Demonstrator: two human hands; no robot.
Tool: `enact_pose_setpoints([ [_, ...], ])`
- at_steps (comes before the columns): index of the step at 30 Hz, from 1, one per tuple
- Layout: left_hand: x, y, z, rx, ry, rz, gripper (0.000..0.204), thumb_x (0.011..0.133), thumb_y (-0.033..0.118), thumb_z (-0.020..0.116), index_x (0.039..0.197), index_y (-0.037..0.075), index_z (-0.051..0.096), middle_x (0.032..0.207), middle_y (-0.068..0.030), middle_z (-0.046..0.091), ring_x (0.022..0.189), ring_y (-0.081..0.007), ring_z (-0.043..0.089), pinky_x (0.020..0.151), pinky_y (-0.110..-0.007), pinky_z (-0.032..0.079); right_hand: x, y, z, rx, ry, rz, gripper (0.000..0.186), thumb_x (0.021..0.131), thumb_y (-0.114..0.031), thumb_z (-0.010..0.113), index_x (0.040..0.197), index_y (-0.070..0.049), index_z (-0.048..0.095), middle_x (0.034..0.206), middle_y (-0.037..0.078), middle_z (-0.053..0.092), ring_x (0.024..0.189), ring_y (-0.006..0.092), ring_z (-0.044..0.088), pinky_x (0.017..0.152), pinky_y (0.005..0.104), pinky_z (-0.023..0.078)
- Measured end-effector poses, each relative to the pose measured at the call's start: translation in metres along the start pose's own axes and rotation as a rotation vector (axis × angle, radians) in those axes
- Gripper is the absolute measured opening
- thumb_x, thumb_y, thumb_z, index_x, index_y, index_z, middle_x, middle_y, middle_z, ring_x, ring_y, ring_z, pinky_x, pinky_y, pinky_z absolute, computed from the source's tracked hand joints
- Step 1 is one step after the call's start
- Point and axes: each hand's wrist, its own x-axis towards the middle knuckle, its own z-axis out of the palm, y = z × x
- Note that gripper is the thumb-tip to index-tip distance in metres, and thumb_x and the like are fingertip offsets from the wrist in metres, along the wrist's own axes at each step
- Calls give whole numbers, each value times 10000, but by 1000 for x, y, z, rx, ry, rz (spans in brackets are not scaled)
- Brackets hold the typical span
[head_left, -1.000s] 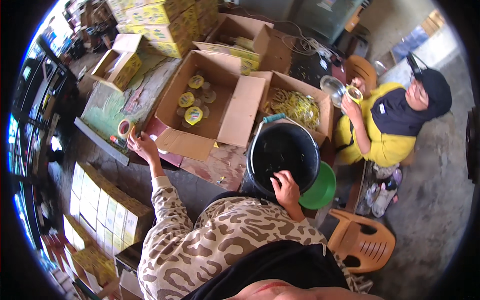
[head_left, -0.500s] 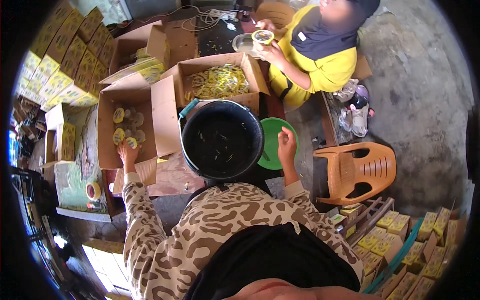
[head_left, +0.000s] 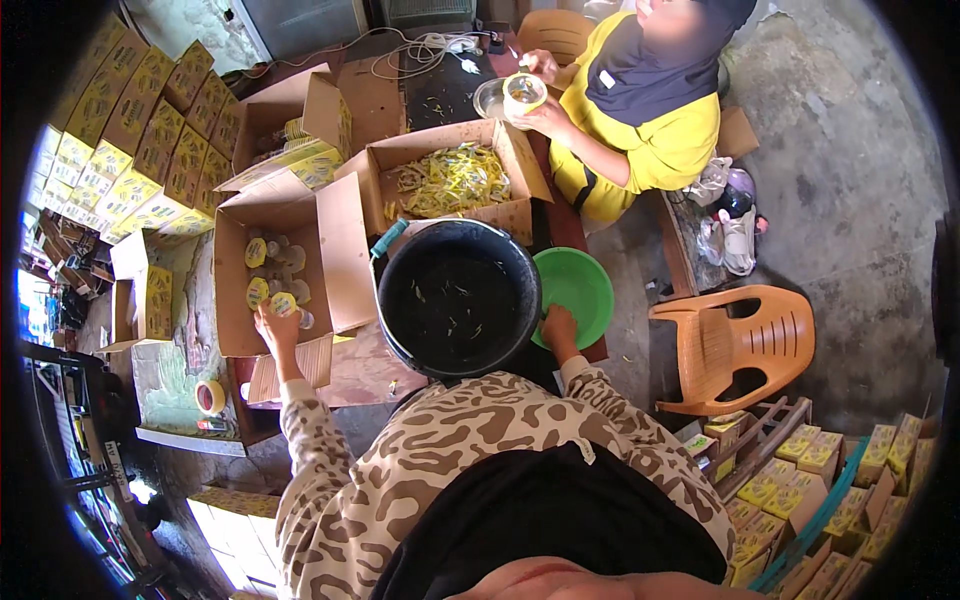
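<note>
My left hand [head_left: 277,328] is inside an open cardboard box [head_left: 235,335] at the left, its fingers closed against a small clear cup with a yellow printed lid [head_left: 284,303]. Other lidded cups [head_left: 257,252] lie beside it in the box. My right hand [head_left: 559,328] reaches down over the near edge of a green basin [head_left: 590,290], close by the bucket's right rim. Its fingertips are hidden, so I cannot see whether they hold anything. A large black bucket [head_left: 460,300] with small yellow scraps in it stands between my hands.
Beyond the bucket stands a box of yellow sachets [head_left: 455,180]. Across the table a co-worker in yellow [head_left: 640,130] holds an open cup [head_left: 525,92]. An orange chair [head_left: 740,345] stands to the right; cartons are stacked at the left [head_left: 140,130]. A tape roll [head_left: 210,397] lies nearby.
My right hand has dropped from above the green basin to its near edge. My left hand stays at the same cups. The whole view has shifted slightly; the co-worker's cup now shows its open top.
</note>
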Motion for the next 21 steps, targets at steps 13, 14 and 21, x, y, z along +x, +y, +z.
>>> enact_pose_setpoints([
  [13,-77,223,-120,-1100,-224,153,670,614,106,780,1257,23,607,1242,-89,641,1138,-186,611,1015,-326,482,13,1,-64,-131,-91,112,278,808,-283,790,978,-71,733,1009,171,680,955,388,675,830,456,535],
  [14,-83,231,-109,-1208,-326,163,670,634,117,785,1268,25,592,1249,-95,643,1152,-190,610,1031,-329,474,13,-4,-81,-113,-50,139,285,808,-286,799,970,-61,732,998,167,679,941,373,676,828,449,533],
  [21,-121,270,-47,-1566,-703,121,1034,597,357,983,1412,-12,464,1340,-125,580,1231,-196,578,1070,-348,476,42,16,-132,620,153,54,247,823,-191,813,956,-9,712,937,134,658,854,282,665,781,370,526],
])
